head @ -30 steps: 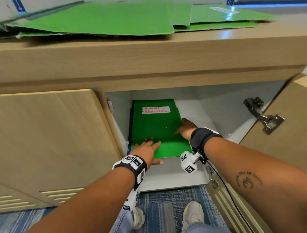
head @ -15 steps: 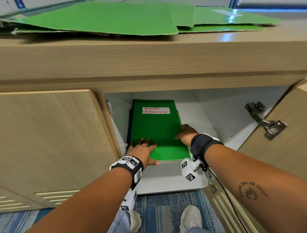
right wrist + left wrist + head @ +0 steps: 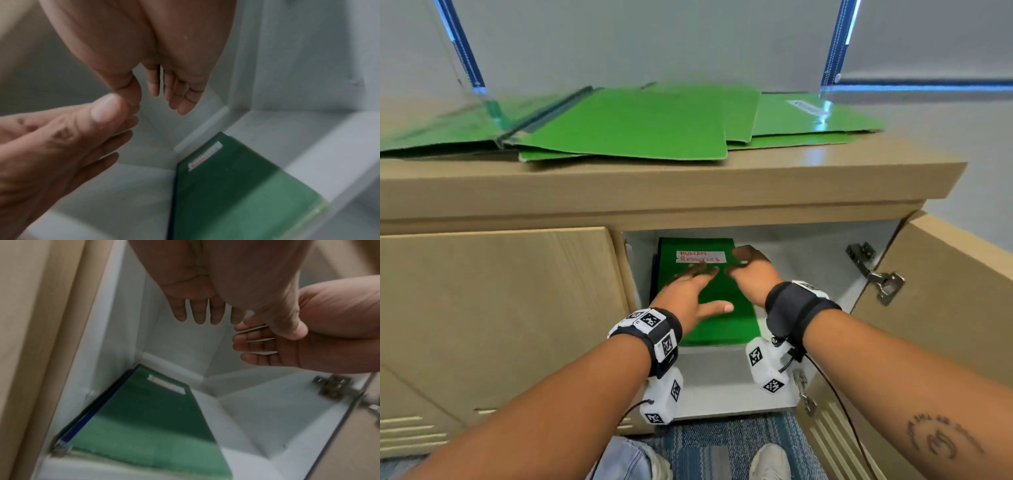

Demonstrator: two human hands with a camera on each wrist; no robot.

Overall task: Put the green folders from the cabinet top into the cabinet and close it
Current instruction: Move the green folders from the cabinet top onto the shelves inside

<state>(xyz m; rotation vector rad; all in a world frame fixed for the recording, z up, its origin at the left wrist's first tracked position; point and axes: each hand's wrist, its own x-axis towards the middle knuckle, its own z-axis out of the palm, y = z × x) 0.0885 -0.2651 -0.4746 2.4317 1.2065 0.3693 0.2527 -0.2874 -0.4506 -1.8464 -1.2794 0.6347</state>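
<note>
Green labelled folder (image 3: 709,301) lying inside cabinet (image 3: 774,387), more folders (image 3: 633,126) left on top, door (image 3: 945,294) open, left hand (image 3: 688,294) and right hand (image 3: 751,274) empty above it, fingers loosely apart.

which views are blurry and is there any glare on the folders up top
Head view: mostly sharp, the label on the folder in the cabinet readable, a bright glare patch on the rightmost of the folders on the cabinet top, edges bowed by the wide lens. Left wrist view: soft, folder label smeared. Right wrist view: equally soft and dim inside.
</note>
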